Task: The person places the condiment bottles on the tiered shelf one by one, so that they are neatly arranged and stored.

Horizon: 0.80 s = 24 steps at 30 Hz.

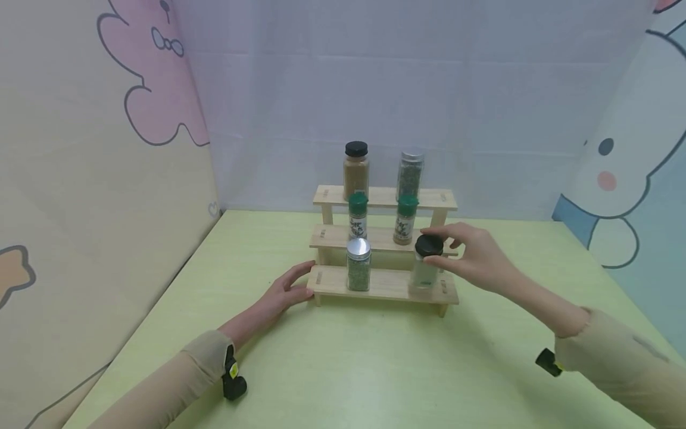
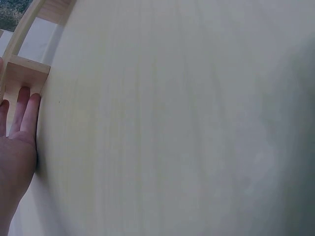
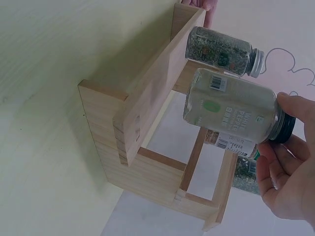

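My right hand (image 1: 479, 256) pinches the black lid of a glass jar of pale powder (image 3: 231, 105) between thumb and fingers. The jar is over the right part of the bottom shelf of a three-tier wooden rack (image 1: 388, 286); in the right wrist view a small gap seems to show under its base. My left hand (image 1: 281, 293) touches the left end of that shelf with extended fingers, and in the left wrist view its fingertips (image 2: 33, 101) reach the rack's side support. A silver-lidded jar of green herbs (image 1: 358, 268) stands on the bottom shelf's left.
Two green-capped bottles, left (image 1: 357, 223) and right (image 1: 404, 226), stand on the middle shelf. The top shelf bears a black-lidded jar of brown powder (image 1: 356, 176) and a silver-lidded herb jar (image 1: 409, 179). The rack stands on a pale yellow-green table (image 1: 375, 369) before a plain curtain (image 1: 332, 89).
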### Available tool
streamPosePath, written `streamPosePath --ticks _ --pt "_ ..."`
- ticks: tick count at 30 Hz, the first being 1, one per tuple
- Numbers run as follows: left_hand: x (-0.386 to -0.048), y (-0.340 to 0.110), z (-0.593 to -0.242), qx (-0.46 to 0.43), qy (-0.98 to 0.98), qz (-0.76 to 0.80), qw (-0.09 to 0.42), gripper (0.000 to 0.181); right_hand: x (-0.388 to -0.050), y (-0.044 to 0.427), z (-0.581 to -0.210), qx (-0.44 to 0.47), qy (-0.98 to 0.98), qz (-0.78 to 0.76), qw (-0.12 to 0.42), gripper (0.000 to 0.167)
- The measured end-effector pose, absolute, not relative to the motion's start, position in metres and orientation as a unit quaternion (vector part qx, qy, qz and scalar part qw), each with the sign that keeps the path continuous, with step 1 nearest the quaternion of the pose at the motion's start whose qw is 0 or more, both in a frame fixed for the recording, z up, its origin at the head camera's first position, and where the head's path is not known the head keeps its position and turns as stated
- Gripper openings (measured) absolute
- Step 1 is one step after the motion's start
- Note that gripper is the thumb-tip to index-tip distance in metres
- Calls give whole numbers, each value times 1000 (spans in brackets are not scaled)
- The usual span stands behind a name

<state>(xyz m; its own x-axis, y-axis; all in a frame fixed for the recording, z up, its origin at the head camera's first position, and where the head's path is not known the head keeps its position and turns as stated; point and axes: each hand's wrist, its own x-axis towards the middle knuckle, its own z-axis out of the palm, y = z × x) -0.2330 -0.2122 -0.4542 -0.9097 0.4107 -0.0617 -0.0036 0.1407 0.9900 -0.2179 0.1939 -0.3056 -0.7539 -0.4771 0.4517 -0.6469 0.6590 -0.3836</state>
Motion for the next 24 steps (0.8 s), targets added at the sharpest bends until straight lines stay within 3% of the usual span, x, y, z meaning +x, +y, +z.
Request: streamPosePath --ticks 7,24 --pt "-236 -213 -457 145 742 634 161 62 -221 181 -310 314 -902 270 125 47" --pt "-236 -213 -457 144 741 635 161 62 -230 165 -324 310 -900 287 106 47"
